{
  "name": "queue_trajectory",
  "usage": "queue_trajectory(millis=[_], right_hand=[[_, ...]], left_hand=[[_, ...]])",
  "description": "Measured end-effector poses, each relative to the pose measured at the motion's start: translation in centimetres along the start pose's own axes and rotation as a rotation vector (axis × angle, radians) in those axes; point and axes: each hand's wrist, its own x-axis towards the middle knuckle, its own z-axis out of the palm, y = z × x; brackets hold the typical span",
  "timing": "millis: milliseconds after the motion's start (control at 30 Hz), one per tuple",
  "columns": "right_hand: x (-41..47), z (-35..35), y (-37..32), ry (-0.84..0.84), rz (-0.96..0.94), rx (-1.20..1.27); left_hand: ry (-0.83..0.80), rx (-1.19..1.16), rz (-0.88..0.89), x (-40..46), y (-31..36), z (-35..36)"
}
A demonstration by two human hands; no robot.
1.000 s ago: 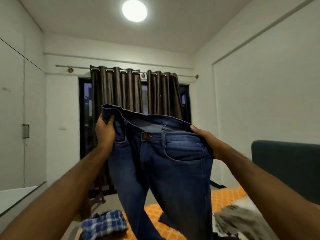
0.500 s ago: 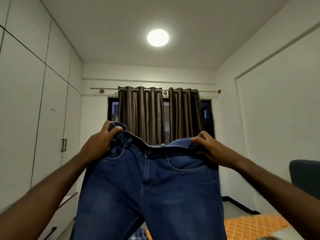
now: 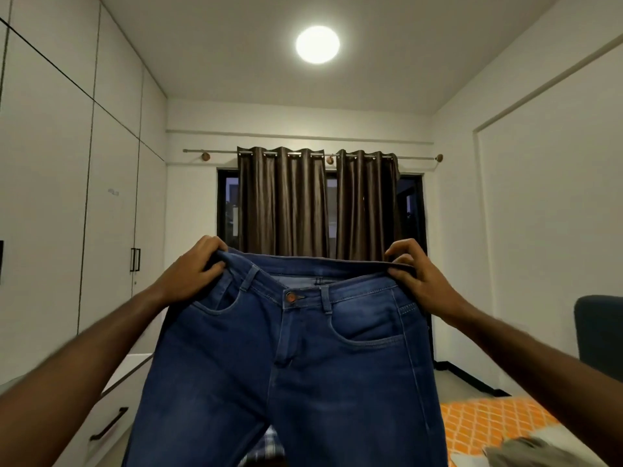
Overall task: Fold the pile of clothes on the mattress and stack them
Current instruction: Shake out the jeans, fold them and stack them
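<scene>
White walls close round us, with brown curtains (image 3: pixel 317 200) straight ahead. In front of the curtains we hold the jeans (image 3: pixel 293 365) up by the waistband, front facing us, button fastened, legs hanging out of view below. Our left hand (image 3: pixel 192 271) grips the waistband's left end, fingers curled over the top edge. Our right hand (image 3: pixel 414 274) pinches the right end the same way. Left of the curtains stands a wardrobe (image 3: pixel 67 197). Below and right of the curtains lies an orange patterned sheet (image 3: pixel 485 426), with a grey garment (image 3: pixel 526 453) on it.
</scene>
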Motion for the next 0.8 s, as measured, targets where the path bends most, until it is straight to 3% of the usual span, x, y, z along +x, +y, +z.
queue_trajectory(millis=[100,333,433,500,700,800], right_hand=[[-0.4,0.2,-0.1,0.017,-0.128,-0.143],[-1.3,-0.2,-0.7,-0.208,-0.275,-0.387],[-1.3,-1.1,-1.3,-0.494,-0.404,-0.891],[-1.0,-1.2,-1.0,-0.538,-0.461,-1.028],[-0.1,-1.3,0.6,-0.503,-0.08,-0.556],[-0.3,-2.0,0.4,-0.471,-0.037,-0.412]], left_hand=[[-0.049,-0.066,-0.035,-0.5,0.1,0.2],[-0.095,-0.098,-0.031,-1.0,0.0,1.1],[-0.109,-0.095,-0.027,-1.1,-0.1,1.5],[-0.106,-0.081,-0.025,-1.1,-0.2,1.5],[-0.023,-0.109,-0.024,-1.0,0.1,1.6],[0.009,-0.148,-0.022,-0.9,0.7,1.6]])
